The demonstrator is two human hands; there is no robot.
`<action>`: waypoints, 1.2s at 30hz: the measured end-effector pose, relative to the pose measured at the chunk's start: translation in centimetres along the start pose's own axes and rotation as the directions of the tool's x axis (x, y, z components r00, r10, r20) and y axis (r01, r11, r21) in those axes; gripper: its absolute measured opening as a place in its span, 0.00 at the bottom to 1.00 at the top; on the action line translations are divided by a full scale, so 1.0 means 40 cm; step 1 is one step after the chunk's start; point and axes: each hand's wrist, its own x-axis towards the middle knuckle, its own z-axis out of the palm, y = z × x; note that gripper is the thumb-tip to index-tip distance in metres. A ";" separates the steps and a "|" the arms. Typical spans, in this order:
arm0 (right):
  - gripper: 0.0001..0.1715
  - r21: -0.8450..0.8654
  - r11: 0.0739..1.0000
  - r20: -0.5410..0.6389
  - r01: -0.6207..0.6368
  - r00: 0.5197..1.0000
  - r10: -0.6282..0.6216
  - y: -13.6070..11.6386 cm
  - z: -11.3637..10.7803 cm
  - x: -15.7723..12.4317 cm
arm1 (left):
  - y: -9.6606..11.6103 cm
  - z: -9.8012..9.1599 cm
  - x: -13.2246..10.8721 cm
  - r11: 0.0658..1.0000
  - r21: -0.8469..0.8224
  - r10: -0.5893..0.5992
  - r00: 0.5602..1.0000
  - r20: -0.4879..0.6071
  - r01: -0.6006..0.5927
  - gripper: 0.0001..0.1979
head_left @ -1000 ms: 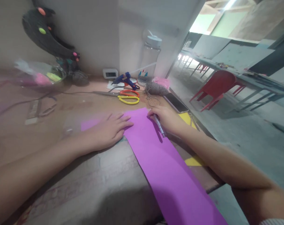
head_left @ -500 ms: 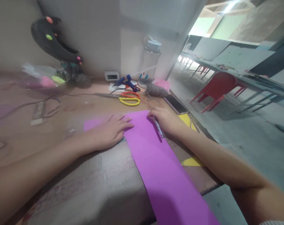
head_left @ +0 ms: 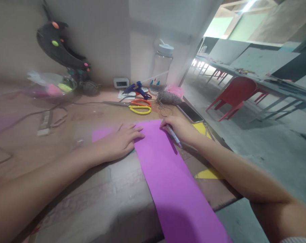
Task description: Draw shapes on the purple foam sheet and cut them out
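Worktable [head_left: 86, 114] against a pale wall [head_left: 148, 20]: pen [head_left: 174, 136] at the far corner of the purple sheet [head_left: 165, 165]

I have the fingers of my right hand [head_left: 182, 130] pinched together on the pen, its back end slanting toward me. My fingertips hide the point, so I can't say whether it touches the sheet. My left hand [head_left: 122, 140] lies palm down, fingers loosely apart, across the sheet's far left edge. I'd judge this a marking step; the next move calls for a firm left palm and a light pen, lest the sheet slip. From my hands it runs toward me and past the worktable's near edge. Beyond my fingertips lie the scissors [head_left: 136, 107], then the blue glue gun [head_left: 136, 88]; grey yarn [head_left: 169, 98] and a phone [head_left: 190, 112] rest near my right hand. Farther off stands a red chair [head_left: 235, 92].
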 end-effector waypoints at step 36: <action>0.20 0.337 0.912 -0.024 -0.233 0.967 0.255 -0.048 0.019 -0.012 | 0.011 0.012 0.134 0.999 0.037 0.019 0.975 -0.221 -0.011 0.19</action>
